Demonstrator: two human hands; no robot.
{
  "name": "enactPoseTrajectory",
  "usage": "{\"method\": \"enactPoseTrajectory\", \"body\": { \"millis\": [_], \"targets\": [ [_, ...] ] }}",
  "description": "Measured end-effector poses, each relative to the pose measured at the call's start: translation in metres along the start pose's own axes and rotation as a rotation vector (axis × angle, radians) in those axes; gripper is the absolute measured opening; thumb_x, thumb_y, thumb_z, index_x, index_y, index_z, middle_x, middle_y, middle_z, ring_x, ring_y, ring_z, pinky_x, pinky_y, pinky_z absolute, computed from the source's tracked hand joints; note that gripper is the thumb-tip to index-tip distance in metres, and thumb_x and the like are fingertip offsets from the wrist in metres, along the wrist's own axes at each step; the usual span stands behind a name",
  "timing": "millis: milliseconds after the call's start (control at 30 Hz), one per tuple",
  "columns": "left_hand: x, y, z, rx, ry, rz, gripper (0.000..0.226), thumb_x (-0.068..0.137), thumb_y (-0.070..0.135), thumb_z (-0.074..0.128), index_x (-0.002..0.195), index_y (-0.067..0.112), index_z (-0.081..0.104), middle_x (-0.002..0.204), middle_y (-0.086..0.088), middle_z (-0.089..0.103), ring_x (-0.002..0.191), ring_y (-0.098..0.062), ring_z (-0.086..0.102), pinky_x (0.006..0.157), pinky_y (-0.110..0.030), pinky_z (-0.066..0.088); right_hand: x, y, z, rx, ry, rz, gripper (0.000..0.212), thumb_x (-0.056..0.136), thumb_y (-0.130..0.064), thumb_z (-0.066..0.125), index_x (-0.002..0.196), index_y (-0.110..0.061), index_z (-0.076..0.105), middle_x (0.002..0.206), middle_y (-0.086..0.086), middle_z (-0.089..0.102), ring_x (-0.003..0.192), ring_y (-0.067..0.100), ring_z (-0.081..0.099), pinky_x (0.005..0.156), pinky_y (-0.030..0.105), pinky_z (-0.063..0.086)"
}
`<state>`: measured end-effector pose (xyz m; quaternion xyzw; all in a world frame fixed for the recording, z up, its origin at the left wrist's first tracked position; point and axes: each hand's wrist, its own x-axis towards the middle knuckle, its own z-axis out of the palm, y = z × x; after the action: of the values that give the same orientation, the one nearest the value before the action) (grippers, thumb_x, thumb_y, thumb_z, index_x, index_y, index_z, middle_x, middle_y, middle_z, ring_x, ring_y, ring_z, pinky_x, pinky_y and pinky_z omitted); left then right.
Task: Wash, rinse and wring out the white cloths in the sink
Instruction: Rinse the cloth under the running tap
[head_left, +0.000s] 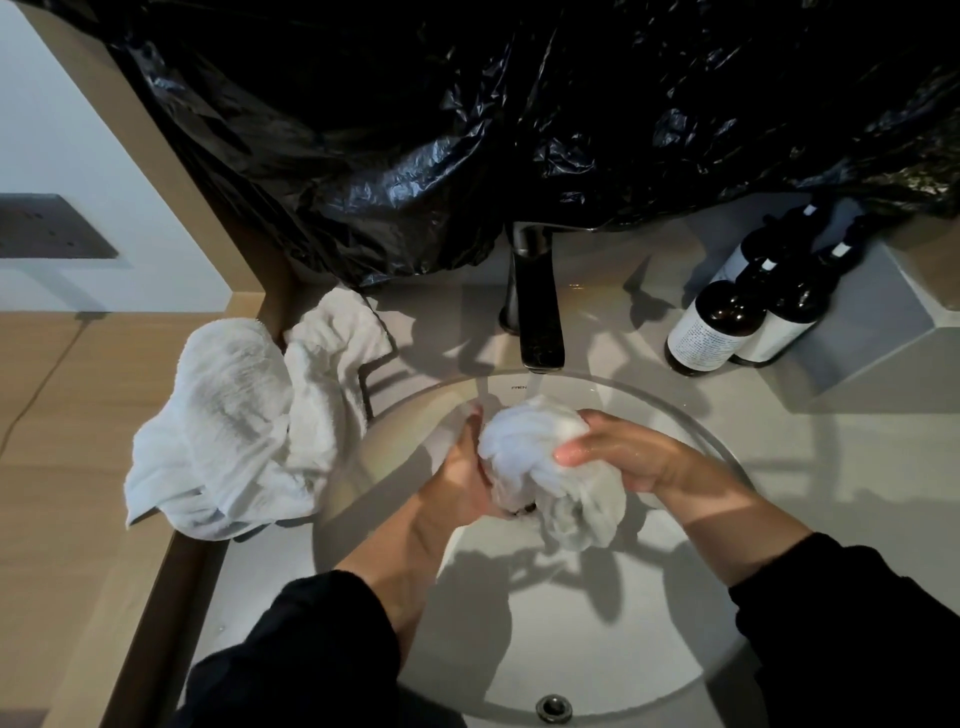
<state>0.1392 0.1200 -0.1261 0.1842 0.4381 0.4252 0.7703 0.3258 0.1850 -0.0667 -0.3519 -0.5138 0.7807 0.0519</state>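
White cloth is bunched mid-sink under the faucet, left hand and right hand both clamped on it; more cloths hang off the counter's left edge.

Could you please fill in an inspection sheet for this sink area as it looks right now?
Surface: pale counter around a round sink.
Job's things: bunched cloth under the tap; more cloths heaped left of the sink.
Clutter: dark bottles at back right.
Grippers: left hand and right hand both grip the bunched cloth.
Cables: thin cord on the wood at left.
Surroundings: black plastic sheet hanging behind.
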Motion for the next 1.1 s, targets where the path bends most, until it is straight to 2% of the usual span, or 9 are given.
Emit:
{"method": "enactPoseTrajectory", "body": {
  "millis": [133, 233, 300, 400, 467, 600, 733, 867, 1100],
  "targets": [
    [0.005, 0.001, 0.003, -0.211, -0.058, -0.124, 0.096, 0.080, 0.074, 0.045, 0.143, 0.002, 0.041, 0.148, -0.021, 0.038, 0.135, -0.037, 0.037, 0.114, -0.050, 0.024, -0.001, 0.010, -0.014, 0.025, 0.130, 0.069, 0.081, 0.060, -0.037, 0.087, 0.125, 0.002, 0.058, 0.120, 0.024, 0.063, 0.113, 0.038, 0.060, 0.102, 0.050, 0.044],
    [0.001, 0.011, 0.007, -0.190, -0.118, 0.052, 0.081, 0.095, 0.062, 0.021, 0.140, -0.001, 0.045, 0.142, -0.024, 0.043, 0.133, -0.035, 0.040, 0.114, -0.044, 0.026, -0.012, 0.006, -0.019, -0.233, 0.349, 0.103, 0.076, 0.069, -0.033, 0.084, 0.135, -0.019, 0.049, 0.122, 0.008, 0.063, 0.111, 0.019, 0.061, 0.092, 0.031, 0.051],
    [0.004, 0.018, 0.010, -0.206, -0.014, 0.078, 0.057, 0.098, 0.048, 0.035, 0.112, 0.006, 0.071, 0.119, -0.018, 0.065, 0.110, -0.028, 0.063, 0.101, -0.038, 0.046, -0.017, 0.002, -0.011, -0.388, 0.451, 0.053, 0.075, 0.081, -0.033, 0.075, 0.144, -0.035, 0.033, 0.126, -0.004, 0.048, 0.118, 0.008, 0.045, 0.081, 0.011, 0.041],
    [0.024, 0.021, 0.016, -0.210, 0.328, 0.013, 0.037, 0.082, 0.044, 0.069, 0.097, 0.010, 0.074, 0.114, -0.016, 0.068, 0.099, -0.028, 0.067, 0.094, -0.036, 0.050, 0.003, 0.010, 0.022, -0.282, 0.507, -0.050, 0.063, 0.084, -0.050, 0.067, 0.138, -0.044, 0.036, 0.134, -0.014, 0.042, 0.125, 0.006, 0.041, 0.098, 0.023, 0.039],
    [0.035, 0.016, 0.022, -0.068, 0.498, 0.052, 0.025, 0.092, 0.034, 0.060, 0.092, 0.010, 0.068, 0.102, -0.013, 0.069, 0.094, -0.027, 0.064, 0.088, -0.033, 0.051, 0.030, 0.031, 0.041, -0.097, 0.673, -0.179, 0.062, 0.071, -0.066, 0.069, 0.126, -0.045, 0.047, 0.131, -0.004, 0.055, 0.116, 0.011, 0.057, 0.100, 0.031, 0.046],
    [0.022, 0.031, 0.026, 0.491, 0.554, 0.180, 0.035, 0.096, 0.029, 0.052, 0.110, 0.000, 0.064, 0.104, -0.015, 0.068, 0.098, -0.031, 0.065, 0.083, -0.035, 0.053, 0.051, 0.035, 0.059, -0.060, 0.951, -0.288, 0.030, 0.090, -0.046, 0.059, 0.096, -0.017, 0.061, 0.085, -0.003, 0.067, 0.073, -0.001, 0.064, 0.065, 0.010, 0.045],
    [0.019, 0.037, 0.006, 0.437, 0.433, 0.123, 0.049, 0.098, 0.041, 0.048, 0.123, 0.001, 0.059, 0.125, -0.020, 0.061, 0.113, -0.035, 0.059, 0.097, -0.039, 0.048, 0.052, 0.031, 0.042, 0.100, 0.866, -0.188, 0.051, 0.081, -0.060, 0.060, 0.064, -0.013, 0.053, 0.062, 0.008, 0.054, 0.056, 0.025, 0.048, 0.061, 0.032, 0.041],
    [0.024, 0.019, -0.014, -0.041, 0.215, 0.163, 0.043, 0.094, 0.041, 0.047, 0.103, 0.004, 0.069, 0.100, -0.019, 0.066, 0.092, -0.031, 0.063, 0.088, -0.042, 0.046, 0.042, 0.020, 0.020, 0.341, 0.808, -0.055, 0.077, 0.053, -0.066, 0.076, 0.101, -0.006, 0.071, 0.101, 0.019, 0.072, 0.095, 0.041, 0.067, 0.093, 0.050, 0.052],
    [0.012, -0.004, 0.004, 0.009, 0.345, 0.012, 0.035, 0.099, 0.043, 0.044, 0.127, 0.023, 0.048, 0.103, 0.007, 0.053, 0.104, -0.017, 0.050, 0.092, -0.038, 0.036, 0.013, 0.009, 0.005, 0.218, 0.539, -0.125, 0.030, 0.081, -0.030, 0.074, 0.096, -0.004, 0.074, 0.099, 0.018, 0.072, 0.088, 0.029, 0.068, 0.091, 0.044, 0.049]
  ]
}}
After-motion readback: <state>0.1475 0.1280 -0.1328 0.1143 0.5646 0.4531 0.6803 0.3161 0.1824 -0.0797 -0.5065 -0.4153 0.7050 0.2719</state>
